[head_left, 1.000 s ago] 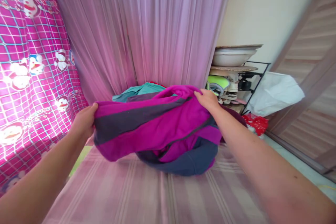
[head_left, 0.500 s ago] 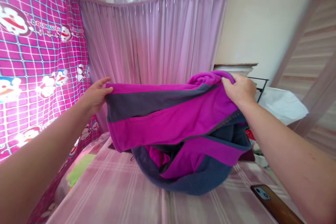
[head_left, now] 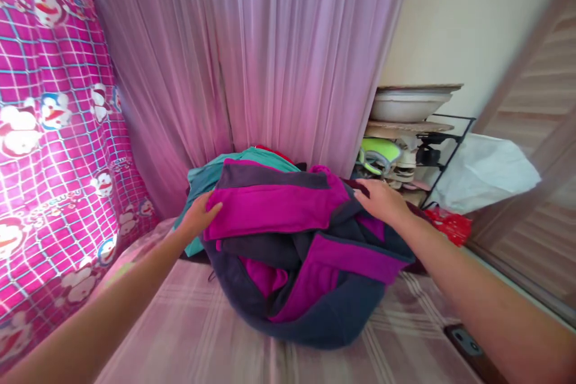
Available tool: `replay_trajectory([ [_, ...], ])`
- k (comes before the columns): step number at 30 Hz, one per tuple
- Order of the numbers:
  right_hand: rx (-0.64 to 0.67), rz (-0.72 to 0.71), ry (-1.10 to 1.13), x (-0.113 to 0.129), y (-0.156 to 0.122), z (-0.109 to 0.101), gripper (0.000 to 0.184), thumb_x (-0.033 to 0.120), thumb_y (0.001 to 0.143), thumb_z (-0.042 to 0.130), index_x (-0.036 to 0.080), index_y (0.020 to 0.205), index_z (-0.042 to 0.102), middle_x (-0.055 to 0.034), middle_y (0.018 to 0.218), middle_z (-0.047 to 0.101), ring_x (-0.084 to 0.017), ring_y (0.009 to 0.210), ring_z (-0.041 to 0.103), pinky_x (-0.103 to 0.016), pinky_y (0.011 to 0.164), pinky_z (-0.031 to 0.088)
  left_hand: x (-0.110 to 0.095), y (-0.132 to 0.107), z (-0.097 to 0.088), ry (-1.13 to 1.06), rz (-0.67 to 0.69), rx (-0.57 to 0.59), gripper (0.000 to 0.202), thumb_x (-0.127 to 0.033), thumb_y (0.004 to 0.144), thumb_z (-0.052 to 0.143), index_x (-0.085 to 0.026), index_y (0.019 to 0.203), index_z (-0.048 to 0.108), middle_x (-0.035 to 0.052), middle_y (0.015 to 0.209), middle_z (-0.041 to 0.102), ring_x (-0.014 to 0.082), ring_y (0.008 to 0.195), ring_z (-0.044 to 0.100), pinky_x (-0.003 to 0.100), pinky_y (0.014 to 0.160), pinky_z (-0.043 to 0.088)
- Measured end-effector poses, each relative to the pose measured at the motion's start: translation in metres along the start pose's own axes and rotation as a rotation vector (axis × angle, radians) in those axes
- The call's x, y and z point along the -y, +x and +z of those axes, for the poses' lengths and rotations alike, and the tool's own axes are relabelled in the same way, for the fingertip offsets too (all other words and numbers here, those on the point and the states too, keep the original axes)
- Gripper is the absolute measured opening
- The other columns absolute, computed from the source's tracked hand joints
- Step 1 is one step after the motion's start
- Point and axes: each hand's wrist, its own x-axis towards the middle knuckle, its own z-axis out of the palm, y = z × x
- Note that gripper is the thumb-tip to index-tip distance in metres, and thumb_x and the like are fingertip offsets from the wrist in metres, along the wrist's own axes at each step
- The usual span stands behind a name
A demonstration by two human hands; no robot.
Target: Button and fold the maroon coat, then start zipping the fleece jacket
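Note:
A magenta and dark grey fleece jacket (head_left: 274, 209) lies bunched in front of me, with one panel laid flat across its top. At the panel's left end, my left hand (head_left: 200, 216) is closed on the magenta edge, thumb on top. My right hand (head_left: 382, 201) pinches the dark fabric at the upper right of the jacket. The jacket's lower part (head_left: 324, 318) curves in loose folds on the bed. Teal clothing (head_left: 198, 183) shows behind and to the left of it, partly covered.
A plaid sheet (head_left: 189, 324) covers the surface under the clothes. A phone (head_left: 468, 342) lies at the lower right, partly behind my right forearm. At the right stand a black rack (head_left: 445, 162) with shoes, a white bag (head_left: 488, 171) and a red bag (head_left: 450, 225). Curtains hang behind.
Both hands have lowered the jacket, and its stretched panel has come down onto the pile. My hands are closer together. The view has tipped downward, showing teal clothing and the rack.

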Motion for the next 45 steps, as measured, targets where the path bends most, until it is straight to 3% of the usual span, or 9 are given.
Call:
replay_trajectory([
  [6,0.071,-0.153,0.180,-0.027,-0.119,0.023,0.031,0.039,0.093,0.044,0.027,0.091,0.073,-0.0044,0.100,0.074,-0.022,0.093,0.069,-0.035,0.084,0.054,0.047,-0.116,0.017,-0.279,-0.185,0.117,0.075,-0.067,0.075,0.058,-0.018,0.131,0.050,0.0154,0.125,0.065,0.0281,0.105,0.068,0.046,0.088,0.057],
  [13,0.289,-0.413,0.091,-0.042,-0.174,0.041,0.061,0.045,0.077,0.071,0.026,0.134,0.061,-0.0141,0.147,0.051,-0.033,0.133,0.049,-0.054,0.105,0.042,0.031,-0.171,0.008,0.144,0.432,0.537,0.042,-0.047,0.081,0.066,-0.031,0.121,0.068,0.0102,0.136,0.062,0.0306,0.126,0.056,0.051,0.110,0.040],
  [20,0.149,-0.392,0.045,-0.022,-0.163,0.040,0.037,0.013,0.084,0.050,0.025,0.110,0.074,-0.0093,0.130,0.067,-0.027,0.123,0.059,-0.051,0.106,0.042,0.005,-0.161,0.031,0.253,0.429,0.479,0.028,-0.030,0.090,0.051,-0.023,0.105,0.074,0.0123,0.126,0.067,0.0283,0.118,0.061,0.047,0.104,0.045],
  [25,-0.042,-0.015,0.125,-0.051,-0.153,0.010,0.044,0.021,0.088,0.042,0.025,0.125,0.067,-0.0075,0.120,0.071,-0.026,0.111,0.066,-0.041,0.095,0.052,-0.029,-0.155,0.010,0.151,0.357,0.544,0.037,-0.035,0.096,0.036,-0.019,0.104,0.069,0.0076,0.097,0.073,0.0222,0.091,0.067,0.036,0.088,0.052],
  [28,0.139,0.119,-0.026,-0.076,-0.155,0.007,0.041,0.021,0.083,0.049,0.027,0.117,0.071,-0.0088,0.104,0.076,-0.029,0.096,0.071,-0.042,0.082,0.055,-0.048,-0.156,0.001,0.130,0.303,0.647,0.042,-0.043,0.098,0.032,-0.023,0.101,0.068,0.0035,0.091,0.072,0.0200,0.086,0.068,0.031,0.082,0.052],
  [31,0.341,-0.005,-0.127,-0.075,-0.163,0.008,0.053,0.013,0.072,0.055,0.028,0.121,0.069,-0.0105,0.122,0.070,-0.031,0.112,0.065,-0.045,0.088,0.053,-0.053,-0.156,0.005,0.270,0.193,0.495,0.037,-0.042,0.095,0.043,-0.025,0.123,0.062,0.0065,0.118,0.069,0.0236,0.109,0.065,0.032,0.091,0.050],
  [34,0.322,-0.168,-0.125,-0.042,-0.177,0.001,0.079,0.010,0.068,0.059,0.026,0.145,0.049,-0.0146,0.153,0.043,-0.034,0.139,0.042,-0.053,0.105,0.041,-0.047,-0.156,0.014,0.443,0.065,0.274,0.065,-0.042,0.088,0.057,-0.020,0.146,0.040,0.0164,0.137,0.056,0.0304,0.123,0.058,0.039,0.096,0.049],
  [38,0.416,-0.537,0.030,0.016,-0.200,-0.006,0.091,0.015,0.068,0.067,0.030,0.153,0.035,-0.0116,0.162,0.025,-0.032,0.149,0.022,-0.058,0.116,0.022,-0.039,-0.154,0.024,0.545,0.017,0.326,0.074,-0.045,0.086,0.062,-0.017,0.148,0.035,0.0197,0.132,0.059,0.0324,0.121,0.059,0.041,0.094,0.049],
  [45,0.419,-0.707,0.073,0.054,-0.200,0.005,0.026,0.018,0.078,0.069,0.022,0.104,0.073,-0.0123,0.126,0.067,-0.031,0.130,0.050,-0.060,0.114,0.022,-0.045,-0.134,0.031,0.494,-0.095,0.346,0.039,-0.039,0.094,0.048,-0.021,0.127,0.052,0.0114,0.114,0.072,0.0287,0.104,0.068,0.037,0.081,0.050],
])
